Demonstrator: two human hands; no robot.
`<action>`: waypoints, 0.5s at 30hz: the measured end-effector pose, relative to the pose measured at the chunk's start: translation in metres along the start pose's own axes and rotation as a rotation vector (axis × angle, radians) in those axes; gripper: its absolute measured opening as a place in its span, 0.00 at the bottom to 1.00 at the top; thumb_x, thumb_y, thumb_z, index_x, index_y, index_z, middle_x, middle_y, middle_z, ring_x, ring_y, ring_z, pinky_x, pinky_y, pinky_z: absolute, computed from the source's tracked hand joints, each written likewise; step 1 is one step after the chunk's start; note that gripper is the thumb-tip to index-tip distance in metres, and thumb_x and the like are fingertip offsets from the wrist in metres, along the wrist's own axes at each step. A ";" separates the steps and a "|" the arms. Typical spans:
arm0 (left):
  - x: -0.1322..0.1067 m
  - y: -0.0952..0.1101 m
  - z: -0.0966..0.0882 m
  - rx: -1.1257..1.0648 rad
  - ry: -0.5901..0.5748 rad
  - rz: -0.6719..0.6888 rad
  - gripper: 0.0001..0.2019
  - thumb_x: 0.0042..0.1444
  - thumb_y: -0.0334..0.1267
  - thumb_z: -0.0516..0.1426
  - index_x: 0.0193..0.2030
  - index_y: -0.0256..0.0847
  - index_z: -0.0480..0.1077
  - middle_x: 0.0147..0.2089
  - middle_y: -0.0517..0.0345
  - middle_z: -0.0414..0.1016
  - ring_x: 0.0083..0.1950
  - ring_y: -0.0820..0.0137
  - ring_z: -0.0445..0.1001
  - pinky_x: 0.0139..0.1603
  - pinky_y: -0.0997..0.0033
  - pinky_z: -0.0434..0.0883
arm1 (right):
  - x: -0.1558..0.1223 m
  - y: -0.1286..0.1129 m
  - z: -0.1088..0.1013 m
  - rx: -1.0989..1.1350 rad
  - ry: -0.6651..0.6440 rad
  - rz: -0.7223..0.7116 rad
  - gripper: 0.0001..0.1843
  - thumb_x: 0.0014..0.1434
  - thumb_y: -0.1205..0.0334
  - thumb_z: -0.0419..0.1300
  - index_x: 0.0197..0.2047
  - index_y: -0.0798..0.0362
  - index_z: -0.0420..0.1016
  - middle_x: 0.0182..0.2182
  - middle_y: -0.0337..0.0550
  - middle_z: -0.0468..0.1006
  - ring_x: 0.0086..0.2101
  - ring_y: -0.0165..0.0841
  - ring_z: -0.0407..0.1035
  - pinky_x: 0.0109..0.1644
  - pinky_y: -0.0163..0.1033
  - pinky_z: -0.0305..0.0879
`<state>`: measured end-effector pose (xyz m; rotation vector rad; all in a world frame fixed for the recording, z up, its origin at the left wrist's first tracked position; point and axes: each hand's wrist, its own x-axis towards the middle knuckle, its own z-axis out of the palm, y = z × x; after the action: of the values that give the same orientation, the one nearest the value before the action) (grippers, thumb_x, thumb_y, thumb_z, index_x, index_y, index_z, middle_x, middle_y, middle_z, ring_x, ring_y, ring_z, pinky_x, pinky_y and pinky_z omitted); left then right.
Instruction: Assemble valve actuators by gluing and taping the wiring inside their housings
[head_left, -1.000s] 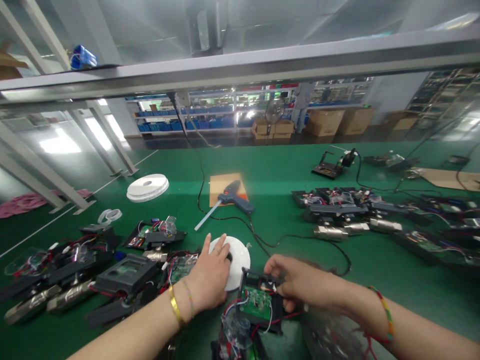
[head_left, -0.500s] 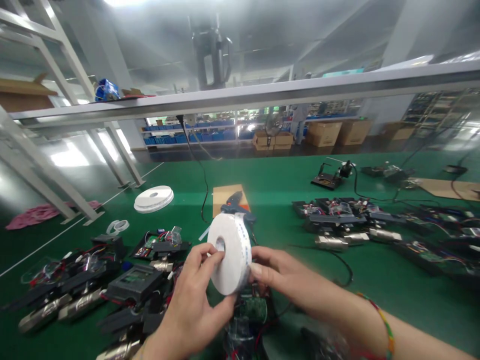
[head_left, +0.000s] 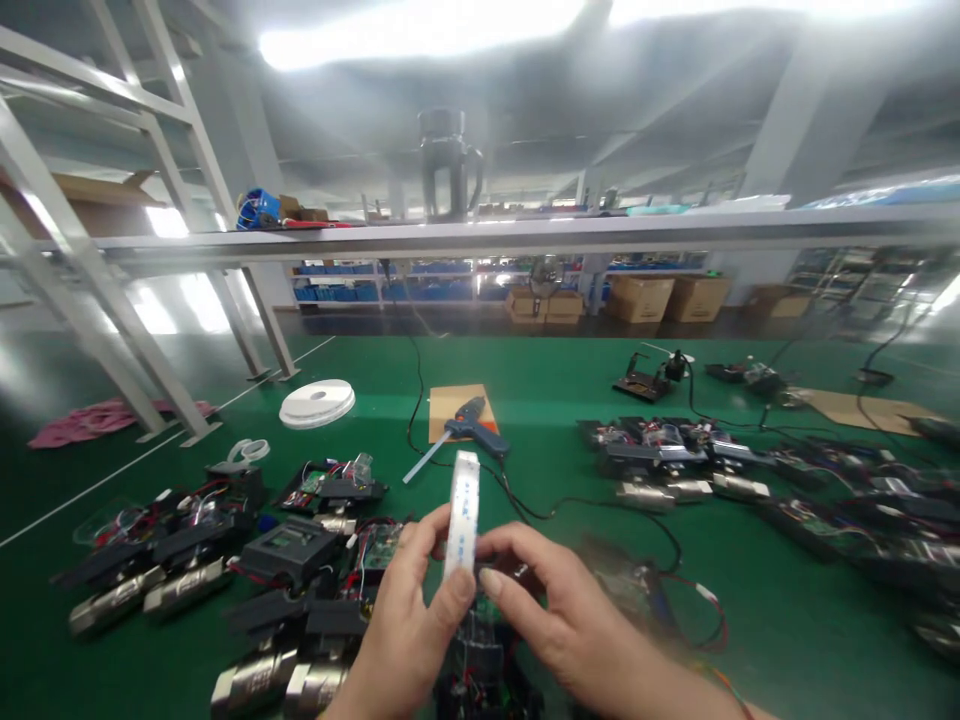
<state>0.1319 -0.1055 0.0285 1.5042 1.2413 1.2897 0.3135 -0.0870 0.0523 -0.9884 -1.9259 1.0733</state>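
A white roll of tape with blue print on its rim stands edge-on towards me, above the table. My left hand has it between the thumb on the near rim and the fingers on its left side. Curled around the right side is my right hand, its fingertips against the roll and its thumb close to the left thumb. Beneath both hands lies a dark device with an exposed circuit board, partly covered. Beyond the roll, a blue glue gun with a glue stick rests on a cardboard piece.
Several devices with metal valve bodies crowd the left, and more opened devices lie right. White rolls are stacked at back left, near small clear tape rings. A black cable crosses the green table. A shelf beam spans above.
The roll has turned from showing its flat face to edge-on and come lower. My left fingers have left its centre hole for its rim. The view has tilted up.
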 end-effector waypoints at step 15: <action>-0.016 -0.012 0.019 0.412 0.050 0.239 0.24 0.60 0.54 0.57 0.59 0.47 0.70 0.61 0.46 0.72 0.67 0.48 0.62 0.62 0.41 0.65 | -0.012 -0.014 -0.004 0.438 -0.001 0.137 0.27 0.59 0.43 0.67 0.50 0.49 0.62 0.47 0.47 0.75 0.45 0.38 0.72 0.51 0.46 0.70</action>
<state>0.1481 -0.1176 0.0100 1.9713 1.4587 1.2790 0.3187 -0.1013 0.0636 -0.8745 -1.5427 1.4941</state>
